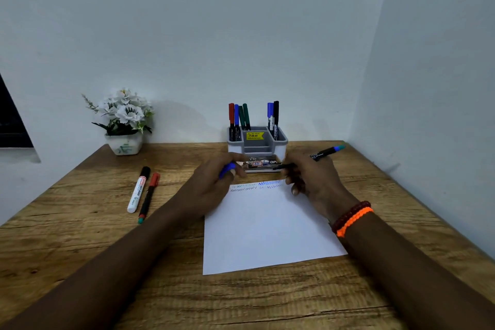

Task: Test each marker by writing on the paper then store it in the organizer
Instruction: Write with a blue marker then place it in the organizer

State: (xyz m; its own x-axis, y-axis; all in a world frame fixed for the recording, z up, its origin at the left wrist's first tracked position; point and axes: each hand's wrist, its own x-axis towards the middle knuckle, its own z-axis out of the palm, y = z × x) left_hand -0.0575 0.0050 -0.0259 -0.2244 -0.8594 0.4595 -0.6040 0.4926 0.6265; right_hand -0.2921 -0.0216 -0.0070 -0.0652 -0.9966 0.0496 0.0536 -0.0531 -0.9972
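My left hand [214,185] grips a blue marker cap [227,169] above the top left of the white paper [267,230]. My right hand [313,182] holds a black-bodied marker [321,154]; its blue and teal end points up to the right and its tip end points left toward the cap. Zigzag test lines [257,187] run along the paper's top edge. The grey organizer [257,142] stands just behind my hands and holds several capped markers, red, blue, green and black.
A white marker with a black cap [138,190] and a slim black marker with a red cap [149,198] lie on the wooden table [80,222] to the left. A pot of white flowers [123,122] stands at the back left. Walls close in behind and on the right.
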